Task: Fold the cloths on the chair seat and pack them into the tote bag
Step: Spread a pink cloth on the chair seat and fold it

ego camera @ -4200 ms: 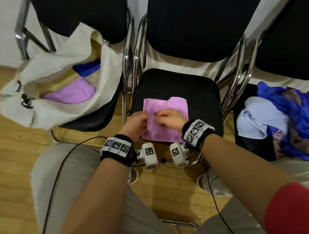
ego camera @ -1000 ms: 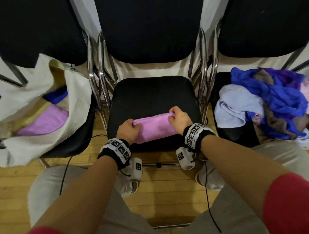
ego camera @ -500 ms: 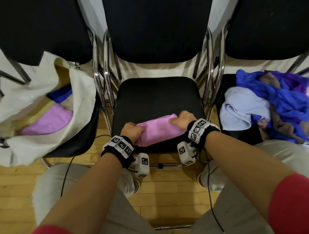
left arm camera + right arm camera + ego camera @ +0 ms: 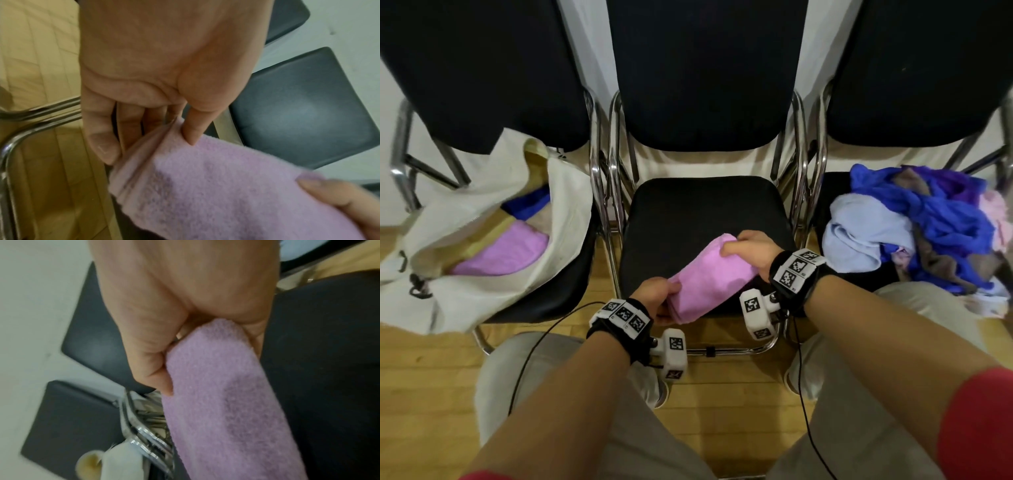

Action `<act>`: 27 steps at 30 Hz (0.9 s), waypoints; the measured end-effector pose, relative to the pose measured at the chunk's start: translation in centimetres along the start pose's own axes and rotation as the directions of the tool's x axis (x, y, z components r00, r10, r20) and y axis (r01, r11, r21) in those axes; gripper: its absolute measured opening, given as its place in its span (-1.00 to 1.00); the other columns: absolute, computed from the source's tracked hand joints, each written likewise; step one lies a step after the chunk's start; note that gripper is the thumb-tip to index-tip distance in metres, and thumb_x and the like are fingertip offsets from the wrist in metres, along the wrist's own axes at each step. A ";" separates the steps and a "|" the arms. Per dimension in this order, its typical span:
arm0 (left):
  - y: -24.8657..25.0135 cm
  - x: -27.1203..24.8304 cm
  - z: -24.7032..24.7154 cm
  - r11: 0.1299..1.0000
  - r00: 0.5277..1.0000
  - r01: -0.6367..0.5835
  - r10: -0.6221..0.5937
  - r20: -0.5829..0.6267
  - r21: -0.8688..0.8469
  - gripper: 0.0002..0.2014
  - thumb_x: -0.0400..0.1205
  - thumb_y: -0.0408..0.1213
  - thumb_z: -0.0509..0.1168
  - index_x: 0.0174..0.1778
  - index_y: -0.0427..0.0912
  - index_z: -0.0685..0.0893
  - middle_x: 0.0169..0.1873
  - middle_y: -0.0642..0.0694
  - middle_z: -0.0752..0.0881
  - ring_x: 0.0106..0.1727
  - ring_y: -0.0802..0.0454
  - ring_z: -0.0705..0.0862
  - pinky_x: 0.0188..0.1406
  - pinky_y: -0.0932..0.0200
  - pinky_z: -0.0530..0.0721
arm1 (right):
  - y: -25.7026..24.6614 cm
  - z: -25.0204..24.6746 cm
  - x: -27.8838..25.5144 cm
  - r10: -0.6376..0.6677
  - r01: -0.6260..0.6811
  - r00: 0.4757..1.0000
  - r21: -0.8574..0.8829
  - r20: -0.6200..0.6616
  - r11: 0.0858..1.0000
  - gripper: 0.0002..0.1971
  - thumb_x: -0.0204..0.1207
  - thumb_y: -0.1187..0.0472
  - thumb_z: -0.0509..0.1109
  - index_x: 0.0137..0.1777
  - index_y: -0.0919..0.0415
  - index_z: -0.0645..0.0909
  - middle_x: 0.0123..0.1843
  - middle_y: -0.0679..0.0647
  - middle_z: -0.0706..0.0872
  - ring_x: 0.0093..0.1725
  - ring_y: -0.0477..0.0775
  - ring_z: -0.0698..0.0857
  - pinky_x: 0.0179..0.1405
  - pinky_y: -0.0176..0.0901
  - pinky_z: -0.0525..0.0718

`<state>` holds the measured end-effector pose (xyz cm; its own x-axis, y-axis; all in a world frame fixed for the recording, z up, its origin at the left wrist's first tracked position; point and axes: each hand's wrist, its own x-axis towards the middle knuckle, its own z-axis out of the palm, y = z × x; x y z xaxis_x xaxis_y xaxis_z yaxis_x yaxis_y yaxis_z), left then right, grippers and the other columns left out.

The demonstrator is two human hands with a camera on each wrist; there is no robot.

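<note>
Three black chairs in a row, and you're working the middle chair seat (image 4: pixel 705 205). The tote bag (image 4: pixel 482 246) slumps open on the left chair with a pink cloth and a blue one already inside; the unfolded pile of cloths (image 4: pixel 914 233) waits on the right chair.

Here's the change: the pink cloth (image 4: pixel 709 277) is no longer flat across the seat. Half a second ago it sat level between your hands; now it's a compact folded bundle, tilted, near end swung out past the seat's front edge on your left and far end raised over the seat. Looks like the folding is finished and the carry is starting.

Your left hand (image 4: pixel 654 294) pinches the near end, thumb (image 4: pixel 191 128) on top and fingers (image 4: pixel 107 146) under the stacked layers. Your right hand (image 4: pixel 751 253) has its grip wrapped over the far end, thumb pressed along the side in the right wrist view. Both grips are holding cloth, neither is wide.

What it means for you: this one's ready to go left into the bag, on top of the pink one there. The layered edge at your left hand looks like the loose side, so I'd keep that pinch firm or the fold may spring open on the way. Plenty remains on the right chair.
</note>
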<state>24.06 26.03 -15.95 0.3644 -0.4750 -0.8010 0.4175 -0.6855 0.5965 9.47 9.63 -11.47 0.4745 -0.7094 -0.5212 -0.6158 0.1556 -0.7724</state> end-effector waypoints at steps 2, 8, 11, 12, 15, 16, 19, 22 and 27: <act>-0.2 -0.8 -0.3 1.000 1.000 -0.024 0.023 0.007 0.018 -0.79 0.73 -0.25 0.28 0.27 -0.16 0.61 0.12 -0.28 0.71 0.03 -0.25 0.72 -0.20 -0.08 0.74 | -1.4 0.4 -1.1 -0.118 0.116 0.993 -0.068 -0.013 0.991 -0.77 0.37 0.20 0.58 -0.23 0.14 0.54 -0.21 0.05 0.55 -0.17 0.02 0.56 -0.31 -0.18 0.47; 1.3 -3.4 -1.8 0.937 0.954 -0.268 0.291 -0.075 0.226 -0.48 0.54 -0.51 0.36 0.45 -0.20 0.54 0.14 -0.23 0.64 -0.02 -0.08 0.63 -0.14 0.17 0.59 | -6.4 1.1 -4.1 -0.387 0.386 0.920 -0.292 0.055 0.875 -0.68 0.27 0.22 0.63 -0.15 0.11 0.51 -0.19 0.01 0.57 -0.22 0.02 0.54 -0.27 -0.12 0.53; 3.7 -5.8 -3.3 0.854 0.889 -0.449 0.457 0.033 0.262 -0.19 0.46 -0.59 0.39 0.66 -0.19 0.32 0.51 -0.16 0.48 0.45 -0.10 0.51 0.25 0.10 0.57 | -9.5 1.4 -5.5 -0.441 0.467 0.883 -0.382 0.160 0.797 -0.61 0.30 0.19 0.64 0.07 0.08 0.57 -0.09 -0.02 0.65 -0.13 0.02 0.65 -0.22 -0.18 0.61; 4.5 -6.7 -3.8 0.822 0.859 -0.511 0.500 0.109 0.253 -0.14 0.43 -0.55 0.44 0.66 -0.13 0.31 0.53 -0.09 0.47 0.51 -0.05 0.47 0.37 0.06 0.52 | -10.5 1.5 -6.1 -0.453 0.496 0.868 -0.398 0.204 0.772 -0.56 0.32 0.20 0.63 0.16 0.08 0.57 -0.05 -0.02 0.66 -0.09 0.01 0.68 -0.21 -0.21 0.63; 6.9 -9.3 -5.6 0.776 0.772 -0.613 0.549 0.321 0.147 -0.14 0.33 -0.44 0.60 0.55 0.01 0.44 0.36 -0.06 0.65 0.40 -0.01 0.62 0.39 -0.12 0.64 | -13.9 2.3 -7.6 -0.475 0.562 0.826 -0.385 0.303 0.732 -0.48 0.37 0.26 0.60 0.33 0.09 0.56 0.00 0.00 0.73 -0.06 -0.01 0.74 -0.18 -0.26 0.73; 7.5 -10.0 -6.2 0.766 0.754 -0.628 0.555 0.352 0.136 -0.21 0.35 -0.42 0.63 0.49 0.03 0.50 0.30 -0.07 0.70 0.36 -0.02 0.66 0.34 -0.11 0.67 | -14.9 2.7 -7.9 -0.478 0.574 0.816 -0.365 0.324 0.733 -0.47 0.38 0.28 0.60 0.34 0.08 0.56 -0.02 0.04 0.77 -0.09 -0.01 0.75 -0.19 -0.28 0.72; 8.6 -11.6 -7.8 0.757 0.760 -0.635 0.574 0.305 0.154 -0.42 0.40 -0.28 0.63 0.32 0.08 0.62 0.16 -0.06 0.78 0.25 -0.06 0.73 0.28 -0.14 0.71 | -17.5 4.1 -8.1 -0.494 0.590 0.799 -0.282 0.344 0.757 -0.45 0.36 0.30 0.63 0.35 0.07 0.59 -0.05 0.16 0.81 -0.16 0.01 0.76 -0.26 -0.29 0.73; 9.1 -12.0 -10.0 0.759 0.769 -0.635 0.602 0.215 0.145 -0.39 0.35 -0.13 0.66 0.31 0.08 0.63 0.14 -0.02 0.79 0.25 -0.07 0.72 0.28 -0.20 0.71 | -19.7 5.6 -7.6 -0.508 0.590 0.796 -0.234 0.328 0.773 -0.45 0.33 0.25 0.66 0.32 0.04 0.62 0.05 0.12 0.77 -0.02 0.07 0.77 -0.08 -0.12 0.78; 9.8 -13.2 -13.5 0.781 0.784 -0.616 0.597 0.170 0.101 -0.52 0.54 -0.19 0.53 0.38 -0.01 0.58 0.17 -0.07 0.79 0.21 -0.07 0.76 0.26 -0.15 0.73 | -22.3 8.5 -6.3 -0.506 0.546 0.810 -0.067 0.295 0.835 -0.56 0.33 0.24 0.69 0.21 0.07 0.70 0.16 0.11 0.74 0.14 0.12 0.74 0.11 -0.01 0.79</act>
<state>34.61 32.98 1.17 0.3938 -0.8752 -0.2812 0.0172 -0.2988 0.9542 25.55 16.48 5.99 0.8819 -0.4505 -0.1390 -0.2975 -0.3031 -0.9053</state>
